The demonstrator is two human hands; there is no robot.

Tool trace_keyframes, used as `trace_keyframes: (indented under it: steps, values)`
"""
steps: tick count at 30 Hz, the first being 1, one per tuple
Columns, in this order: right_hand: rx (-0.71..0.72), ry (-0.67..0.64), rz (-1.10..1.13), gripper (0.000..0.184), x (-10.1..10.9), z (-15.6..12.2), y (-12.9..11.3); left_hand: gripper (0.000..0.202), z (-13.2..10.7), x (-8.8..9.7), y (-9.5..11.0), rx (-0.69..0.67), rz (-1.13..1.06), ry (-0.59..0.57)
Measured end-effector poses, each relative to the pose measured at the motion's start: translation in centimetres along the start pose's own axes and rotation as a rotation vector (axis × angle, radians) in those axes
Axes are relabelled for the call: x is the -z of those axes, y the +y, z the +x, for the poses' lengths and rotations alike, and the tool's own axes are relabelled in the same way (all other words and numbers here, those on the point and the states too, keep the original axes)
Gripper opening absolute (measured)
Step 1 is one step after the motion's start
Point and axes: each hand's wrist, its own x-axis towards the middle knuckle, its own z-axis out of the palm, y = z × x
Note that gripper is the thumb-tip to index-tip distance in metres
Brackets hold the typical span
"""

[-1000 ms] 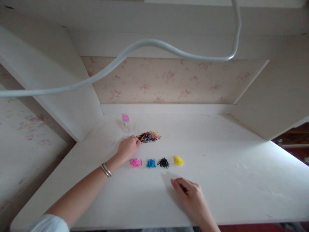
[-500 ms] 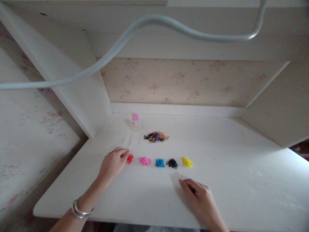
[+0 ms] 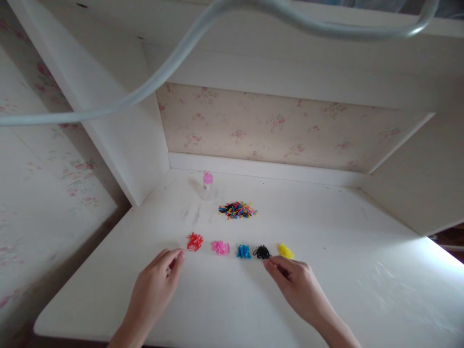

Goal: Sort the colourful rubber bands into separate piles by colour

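In the head view, the left hand (image 3: 155, 279), grip pinched narrow, is just near-left of the red bands (image 3: 195, 241); the right hand (image 3: 300, 286), pinched likewise, is by the black bands (image 3: 261, 252) — anything held, I cannot tell. A mixed heap (image 3: 237, 210) lies farther on the surface (image 3: 326, 217).

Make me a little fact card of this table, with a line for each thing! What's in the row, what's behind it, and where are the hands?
Row, left to right: red pile, pink pile, blue pile, black pile, yellow pile
Behind the row: mixed-colour pile
Farther back: clear bottle, pink top
Left hand: near red pile, fingertips together
Right hand: at black pile's near edge; can't tell if touching
Table: white
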Motion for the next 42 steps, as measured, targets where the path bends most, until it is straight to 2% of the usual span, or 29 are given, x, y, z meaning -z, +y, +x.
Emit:
trace_keyframes:
  steps: [2, 4, 7, 9, 12, 16, 24, 32, 38, 42]
  values:
    - [0.032, -0.045, -0.058, 0.040, 0.5, 2.4, -1.7, 0.028, -1.1, -0.4, -0.4, 0.008, -0.068, 0.000]
    - [0.004, -0.077, -0.143, 0.035, 0.1, 5.1, -3.1, 0.027, -1.7, -0.6, -0.6, 0.015, -0.119, -0.009]
    - [-0.079, -0.138, -0.349, 0.033, -1.7, 8.8, -4.3, 0.027, -1.7, -0.6, -0.8, 0.050, -0.173, -0.027]
    - [-0.106, -0.146, -0.392, 0.033, -3.2, 10.8, -4.7, 0.027, -1.5, -0.5, -0.9, 0.068, -0.200, -0.035]
    - [-0.113, -0.142, -0.409, 0.038, -4.9, 12.6, -5.1, 0.026, -1.3, -0.5, -1.0, 0.077, -0.230, -0.047]
    - [-0.105, -0.147, -0.420, 0.040, -6.3, 13.8, -5.6, 0.026, -1.4, -0.8, -1.2, 0.090, -0.270, -0.062]
    - [-0.120, -0.140, -0.413, 0.041, -7.5, 14.9, -5.8, 0.025, -1.6, -0.8, -1.4, 0.103, -0.288, -0.089]
    - [-0.025, -0.169, -0.311, 0.043, -6.6, 12.6, -6.8, 0.027, -1.4, -0.5, -0.9, 0.102, -0.286, -0.106]
    - [0.060, -0.223, -0.207, 0.044, -6.9, 10.4, -9.1, 0.028, -1.4, -0.5, -0.9, 0.107, -0.273, -0.136]
    - [0.121, -0.216, -0.154, 0.038, -7.7, 9.6, -11.4, 0.027, -1.4, -0.6, -1.1, 0.086, -0.250, -0.130]
